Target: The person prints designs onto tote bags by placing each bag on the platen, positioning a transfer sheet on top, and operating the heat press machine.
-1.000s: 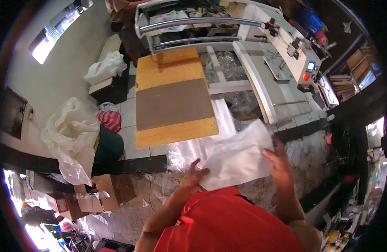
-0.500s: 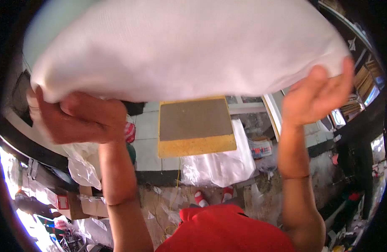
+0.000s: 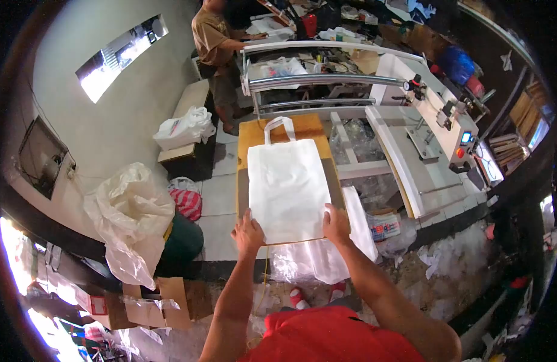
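Note:
A white tote bag lies flat over the board, its handle loop pointing away from me. My left hand is closed on the bag's near left corner, fingers along the edge. At the near right corner, my right hand pinches the fabric between thumb and fingers. Beneath the bag is a board with a yellow-brown surface and a grey-brown pad, mostly covered now.
To the right stands a white machine with metal rollers across the back. A person stands at the far left. Clear plastic hangs below the board. A large plastic sack and cardboard box are at left.
The white bag, held up close before my view, has come down onto the board. Both hands have moved down and inward with it, uncovering the machine and the person behind.

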{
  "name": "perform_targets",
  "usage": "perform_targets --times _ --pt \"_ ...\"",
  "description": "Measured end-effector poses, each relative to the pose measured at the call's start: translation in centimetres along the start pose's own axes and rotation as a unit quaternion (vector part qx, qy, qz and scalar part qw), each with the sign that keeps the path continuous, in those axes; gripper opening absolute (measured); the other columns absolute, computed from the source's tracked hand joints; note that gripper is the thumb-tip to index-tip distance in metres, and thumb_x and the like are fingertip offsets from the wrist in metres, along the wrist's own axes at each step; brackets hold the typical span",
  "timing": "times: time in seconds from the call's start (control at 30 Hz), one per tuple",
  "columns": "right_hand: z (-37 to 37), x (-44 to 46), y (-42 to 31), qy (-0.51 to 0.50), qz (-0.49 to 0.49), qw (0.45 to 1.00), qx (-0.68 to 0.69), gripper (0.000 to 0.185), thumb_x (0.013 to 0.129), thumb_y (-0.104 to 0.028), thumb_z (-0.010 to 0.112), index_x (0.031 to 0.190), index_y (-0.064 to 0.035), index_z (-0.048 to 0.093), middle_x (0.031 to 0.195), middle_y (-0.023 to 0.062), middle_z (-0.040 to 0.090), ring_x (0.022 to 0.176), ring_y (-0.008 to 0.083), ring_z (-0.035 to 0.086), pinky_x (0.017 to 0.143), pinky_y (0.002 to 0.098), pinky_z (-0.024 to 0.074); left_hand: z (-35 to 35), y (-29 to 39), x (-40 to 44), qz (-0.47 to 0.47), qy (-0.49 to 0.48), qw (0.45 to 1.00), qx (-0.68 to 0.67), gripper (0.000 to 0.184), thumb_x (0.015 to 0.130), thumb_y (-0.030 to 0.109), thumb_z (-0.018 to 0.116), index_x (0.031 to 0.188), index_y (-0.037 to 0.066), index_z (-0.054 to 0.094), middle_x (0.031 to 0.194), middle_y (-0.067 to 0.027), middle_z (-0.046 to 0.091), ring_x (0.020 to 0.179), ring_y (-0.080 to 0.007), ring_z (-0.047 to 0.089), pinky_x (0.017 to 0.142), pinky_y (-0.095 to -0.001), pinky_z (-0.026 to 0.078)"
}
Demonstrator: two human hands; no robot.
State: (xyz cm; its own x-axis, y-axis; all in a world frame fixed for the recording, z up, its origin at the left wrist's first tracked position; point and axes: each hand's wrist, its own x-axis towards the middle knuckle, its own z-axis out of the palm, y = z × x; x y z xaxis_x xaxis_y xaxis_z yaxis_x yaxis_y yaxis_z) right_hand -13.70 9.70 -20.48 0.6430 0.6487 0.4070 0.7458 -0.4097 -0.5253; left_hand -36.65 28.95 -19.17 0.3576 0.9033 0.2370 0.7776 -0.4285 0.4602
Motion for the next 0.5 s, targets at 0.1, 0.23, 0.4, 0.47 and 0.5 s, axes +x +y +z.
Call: perform_targets --times 0.1,0.23,0.4,0.47,0.5 --pt "-0.6 -0.4 -0.4 0.002 0.012 1.000 0.002 0.030 0.090 -0.010 0.063 0.119 -0.0069 0.062 0.108 0.0162 0.068 0.100 0.0407 0.062 0.087 0.0547 0.0457 0.2 -0.4 -0.7 0.005 0.025 1.000 -0.015 0.048 0.090 0.014 0.055 0.138 0.017 0.058 0.113 -0.0125 0.068 0.107 -0.0348 0.062 0.096 -0.0543 0.039" --pt "-0.9 -1.1 -0.4 0.014 0.029 0.999 0.005 0.032 0.084 -0.007 0.063 0.117 -0.0084 0.062 0.105 0.0165 0.067 0.101 0.0397 0.061 0.087 0.0527 0.0453 1.3 -1.6 -1.5 0.042 0.065 0.996 -0.052 0.050 0.085 0.011 0.056 0.134 0.014 0.062 0.106 -0.0117 0.070 0.103 -0.0319 0.064 0.096 -0.0513 0.040" --pt "-0.9 -1.2 -0.1 0.099 -0.025 0.995 0.009 0.033 0.079 -0.003 0.063 0.111 -0.0088 0.061 0.101 0.0157 0.063 0.100 0.0380 0.058 0.087 0.0504 0.0448 0.9 -1.5 -1.8 0.051 0.069 0.994 -0.067 0.049 0.082 0.011 0.058 0.130 0.011 0.063 0.101 -0.0103 0.070 0.099 -0.0298 0.064 0.097 -0.0501 0.040" --pt "-0.6 -1.1 0.3 0.059 0.007 0.998 0.020 0.034 0.078 -0.002 0.061 0.111 -0.0084 0.058 0.103 0.0166 0.057 0.101 0.0388 0.056 0.088 0.0515 0.0433 0.9 -1.6 -1.8 0.039 0.060 0.995 -0.069 0.048 0.081 0.011 0.059 0.129 0.010 0.063 0.099 -0.0093 0.070 0.098 -0.0296 0.064 0.097 -0.0495 0.040" --pt "-0.5 -1.1 0.5 0.058 0.008 0.998 0.020 0.034 0.078 -0.002 0.061 0.111 -0.0084 0.058 0.103 0.0166 0.057 0.101 0.0388 0.056 0.088 0.0515 0.0433 0.9 -1.7 -1.8 0.032 0.049 0.996 -0.073 0.047 0.081 0.011 0.059 0.128 0.010 0.063 0.098 -0.0091 0.069 0.098 -0.0296 0.064 0.097 -0.0493 0.040"
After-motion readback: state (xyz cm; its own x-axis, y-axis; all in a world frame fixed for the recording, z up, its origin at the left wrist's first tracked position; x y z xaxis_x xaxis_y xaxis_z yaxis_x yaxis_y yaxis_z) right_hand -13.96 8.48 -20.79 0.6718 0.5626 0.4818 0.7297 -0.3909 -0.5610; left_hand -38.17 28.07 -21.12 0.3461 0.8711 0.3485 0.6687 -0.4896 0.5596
